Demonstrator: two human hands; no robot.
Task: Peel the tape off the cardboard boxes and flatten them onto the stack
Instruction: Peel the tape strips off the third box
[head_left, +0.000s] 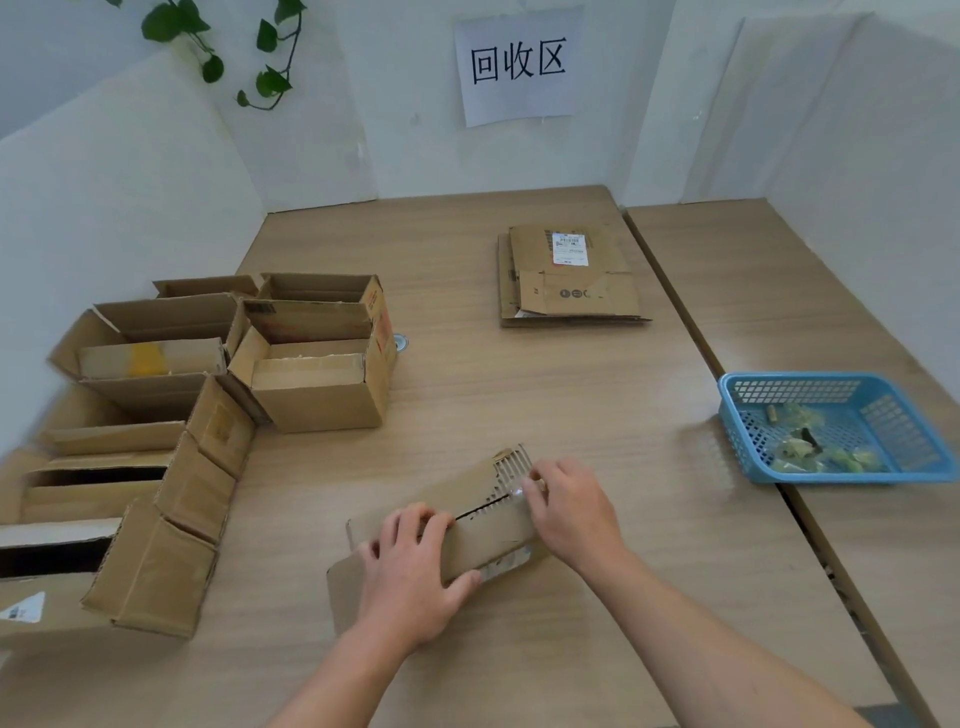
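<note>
box: a closed brown carton lying on its side near the bench's front edge, about midway along it, turned at a slant so its right end points away from the person; the cardboard at that end is torn and shows its ribbing.
tape: a clear strip along the seam on the box's top, shiny by the right fingertips; another shiny patch shows on the near face.
left hand: on the box's left half, fingers curled over the top to the seam, thumb hooked round the near face, gripping it.
right hand: at the box's far right end, fingertips bent together and pinching the tape there.
bench: light wood grain, with a second bench butted against its right edge.
stack: flattened cartons towards the back right corner, the top one bearing a white label.
open boxes: a cluster along the left edge, flaps up, touching one another.
basket: blue mesh, across the joint between the benches, mostly on the right one.
scraps: crumpled, greenish, inside the basket.
sign: white paper with black characters on the back wall.
plant: green leaves hanging at the wall's upper left.
</note>
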